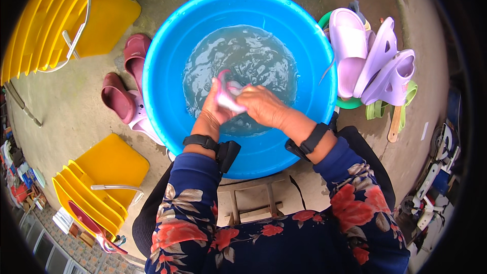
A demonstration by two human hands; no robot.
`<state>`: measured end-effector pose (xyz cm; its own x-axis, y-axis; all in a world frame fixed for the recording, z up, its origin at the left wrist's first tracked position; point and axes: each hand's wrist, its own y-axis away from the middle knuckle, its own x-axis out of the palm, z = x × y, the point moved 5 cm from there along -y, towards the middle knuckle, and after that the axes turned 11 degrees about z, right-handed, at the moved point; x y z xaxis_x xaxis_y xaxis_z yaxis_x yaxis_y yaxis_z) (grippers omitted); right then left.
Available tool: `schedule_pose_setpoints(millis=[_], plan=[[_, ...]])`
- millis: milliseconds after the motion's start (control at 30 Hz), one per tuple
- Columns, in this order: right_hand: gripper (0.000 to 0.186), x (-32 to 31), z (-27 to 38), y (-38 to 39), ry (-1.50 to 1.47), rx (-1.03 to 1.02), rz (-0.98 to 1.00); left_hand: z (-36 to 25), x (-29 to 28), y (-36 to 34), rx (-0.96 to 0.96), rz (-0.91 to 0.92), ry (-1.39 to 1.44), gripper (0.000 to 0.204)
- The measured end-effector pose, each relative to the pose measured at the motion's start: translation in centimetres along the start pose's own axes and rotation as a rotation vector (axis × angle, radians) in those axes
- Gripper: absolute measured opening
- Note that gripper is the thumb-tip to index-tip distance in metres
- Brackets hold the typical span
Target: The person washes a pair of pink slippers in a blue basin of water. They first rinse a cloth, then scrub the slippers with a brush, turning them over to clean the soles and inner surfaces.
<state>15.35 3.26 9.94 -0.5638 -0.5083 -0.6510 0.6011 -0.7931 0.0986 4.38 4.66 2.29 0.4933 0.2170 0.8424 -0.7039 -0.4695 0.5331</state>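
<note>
Two floral navy sleeves [187, 208] came in from the lower edge, with two black wristbands [200, 141], one on each wrist. The left hand [210, 105] was closed around one side of a single pink-and-white item [228, 102], and the right hand [264, 105] had its fingers curled tightly on the other side; its kind could not be told, being mostly covered. It was over the water [243, 50] in one large blue basin [167, 81]; whether it touched the water could not be told. Left of the basin lay two maroon clogs [115, 97] and one pink shoe [138, 116] just beside them. On the right, at least three lavender shoes [350, 40] were heaped on one green basin [350, 104], near two lime-green pieces of footwear [410, 96] and one wooden handle [393, 126]. Two ridged yellow containers [114, 165], or stacks of them, stood on the left, one lower and one farther off, each with one metal handle showing.
</note>
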Motion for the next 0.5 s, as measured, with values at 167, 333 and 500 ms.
schedule_pose_setpoints(millis=[167,333,500], plan=[[0.024,1.9,-2.4,2.6,0.420,0.387,0.529,0.8,-3.8,0.4,0.051,-0.333,0.018,0.039],[0.036,3.3,-6.6,3.1,-0.211,0.934,0.163,2.0,-3.6,1.1,0.004,-0.196,0.338,0.043],[0.054,5.7,-8.6,0.6,-0.400,0.947,-0.141,1.7,-2.1,0.6,-0.001,-0.060,0.118,0.049]])
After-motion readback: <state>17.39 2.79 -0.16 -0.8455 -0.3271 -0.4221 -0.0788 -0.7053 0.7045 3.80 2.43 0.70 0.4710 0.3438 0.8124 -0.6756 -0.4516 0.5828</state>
